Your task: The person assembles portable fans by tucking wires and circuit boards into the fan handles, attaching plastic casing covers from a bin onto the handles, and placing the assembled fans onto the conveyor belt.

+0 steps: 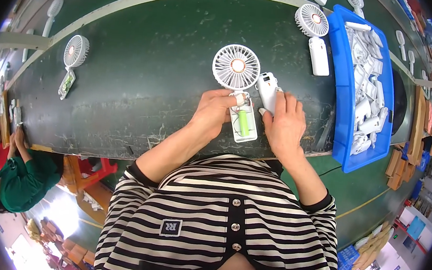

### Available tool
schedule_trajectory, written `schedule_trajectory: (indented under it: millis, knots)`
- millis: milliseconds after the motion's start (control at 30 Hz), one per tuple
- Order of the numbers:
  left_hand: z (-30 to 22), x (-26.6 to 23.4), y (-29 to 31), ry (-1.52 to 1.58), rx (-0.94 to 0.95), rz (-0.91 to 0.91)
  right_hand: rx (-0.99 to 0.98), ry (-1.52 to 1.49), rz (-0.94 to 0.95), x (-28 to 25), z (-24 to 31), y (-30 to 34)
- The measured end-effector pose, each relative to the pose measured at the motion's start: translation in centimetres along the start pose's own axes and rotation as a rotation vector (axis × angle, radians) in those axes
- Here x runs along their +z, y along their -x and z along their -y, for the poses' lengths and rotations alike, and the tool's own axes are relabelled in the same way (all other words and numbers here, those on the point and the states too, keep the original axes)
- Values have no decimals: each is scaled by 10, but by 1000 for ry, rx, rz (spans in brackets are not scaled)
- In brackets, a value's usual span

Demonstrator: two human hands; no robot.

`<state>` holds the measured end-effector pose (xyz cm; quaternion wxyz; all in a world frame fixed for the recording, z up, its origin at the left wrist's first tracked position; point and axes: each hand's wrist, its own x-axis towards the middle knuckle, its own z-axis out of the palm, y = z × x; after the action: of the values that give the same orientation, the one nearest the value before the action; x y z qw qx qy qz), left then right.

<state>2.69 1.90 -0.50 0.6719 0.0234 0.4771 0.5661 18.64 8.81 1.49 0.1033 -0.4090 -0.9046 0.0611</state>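
Note:
In front of me a white handheld fan [226, 73] lies on the dark green table, its round grille pointing away from me. The handle is open at the back and shows a green battery [243, 123] and thin wires. My left hand [208, 113] grips this handle near its neck, the thumb lying over its upper end. Just to the right is a white handle cover [267, 93], tilted, with a dark slot at its top. My right hand [285, 124] has its fingers closed on the cover's lower right side.
A blue bin [339, 89] full of white plastic shells stands at the right. Beside it lies another fan [312, 21] with a white handle. At the left lies a fan [75, 51] with its handle open. A co-worker in green [29, 183] sits at the far left.

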Motion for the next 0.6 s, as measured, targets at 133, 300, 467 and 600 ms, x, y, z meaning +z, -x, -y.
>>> schedule_trajectory:
  millis: [133,300,467,600]
  knots:
    - [-1,2,1,26,-2,24,1,-175,-50,-6,7,2]
    - [0,1,1,49,13,-11,46,-475,7,-6,34,-6]
    - [-1,4,2,59,0,-34,64,-420,46,1,43,-14]
    - [-3,7,4,77,-4,-62,143,-518,142,0,46,-20]
